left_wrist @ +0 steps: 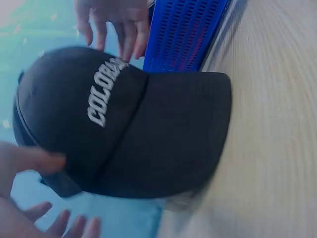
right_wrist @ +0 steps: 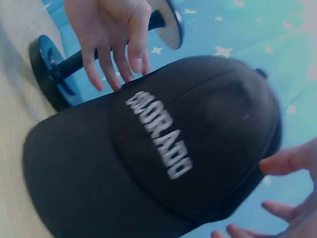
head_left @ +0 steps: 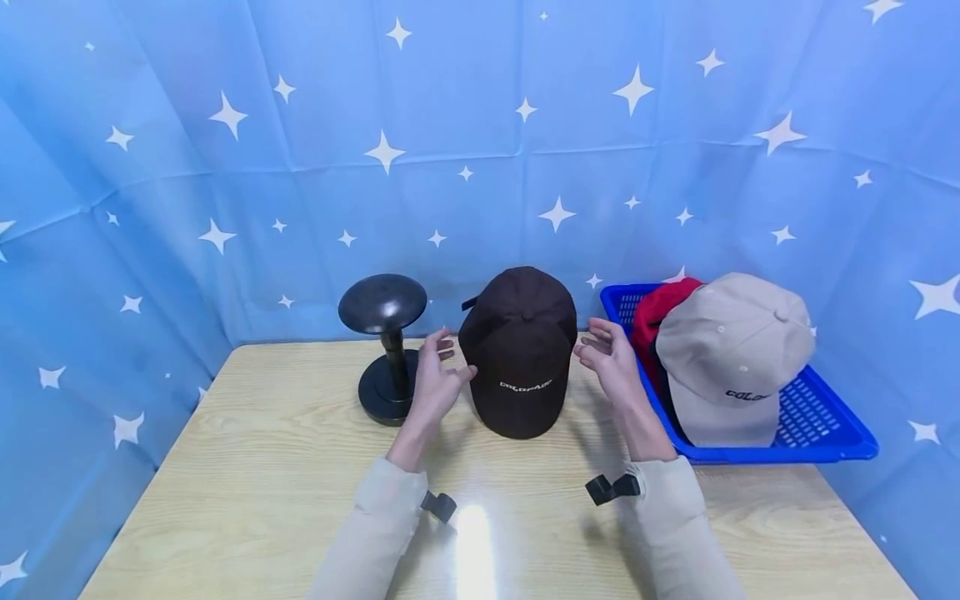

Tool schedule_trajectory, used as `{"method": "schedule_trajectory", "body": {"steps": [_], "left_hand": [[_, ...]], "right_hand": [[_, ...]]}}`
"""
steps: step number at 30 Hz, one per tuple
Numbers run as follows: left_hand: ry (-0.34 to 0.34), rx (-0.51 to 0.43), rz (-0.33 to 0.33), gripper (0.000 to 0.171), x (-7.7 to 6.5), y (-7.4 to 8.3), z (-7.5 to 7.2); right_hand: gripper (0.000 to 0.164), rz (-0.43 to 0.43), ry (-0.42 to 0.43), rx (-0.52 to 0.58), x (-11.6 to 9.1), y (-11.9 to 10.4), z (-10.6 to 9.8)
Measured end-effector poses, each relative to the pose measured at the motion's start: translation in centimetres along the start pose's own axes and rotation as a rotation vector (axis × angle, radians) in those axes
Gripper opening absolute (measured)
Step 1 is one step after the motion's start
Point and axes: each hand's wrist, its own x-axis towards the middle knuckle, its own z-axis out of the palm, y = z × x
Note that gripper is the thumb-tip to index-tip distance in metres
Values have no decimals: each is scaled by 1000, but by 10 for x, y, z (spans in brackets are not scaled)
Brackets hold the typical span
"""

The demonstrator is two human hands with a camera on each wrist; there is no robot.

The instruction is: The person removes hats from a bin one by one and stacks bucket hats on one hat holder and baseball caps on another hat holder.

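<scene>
A dark brown baseball cap (head_left: 521, 350) with white COLORADO lettering is upright in the middle of the head view, its brim toward me. What bears it is hidden. My left hand (head_left: 438, 375) is at its left side, fingers spread, the thumb overlapping the cap's edge in the left wrist view. On the other side, my right hand (head_left: 611, 358) has its fingertips right at the cap's edge, fingers loosely bent. The right wrist view shows its thumb (right_wrist: 290, 158) by the cap's rear rim. Left of the cap stands a black hat stand (head_left: 382, 304) with a domed top and round base.
A blue plastic basket (head_left: 825, 454) at the right holds a beige cap (head_left: 738, 350) with dark lettering and a red cap (head_left: 648, 321) behind it. The wooden table (head_left: 262, 475) meets a blue star-patterned curtain (head_left: 480, 108) at the back.
</scene>
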Motion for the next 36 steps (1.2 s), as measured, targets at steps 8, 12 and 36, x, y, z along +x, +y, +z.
{"method": "schedule_trajectory", "body": {"steps": [8,12,36], "left_hand": [[171,3,335,14,-29,34,15],[68,-84,421,9,-46,47,34],[-441,-451,-307,65,-85,35,196]], "right_hand": [[31,-227,132,130,-19,-29,-10],[27,-377,207,230,-29,-45,-32],[44,-239,525,-888,-9,-61,-184]]}}
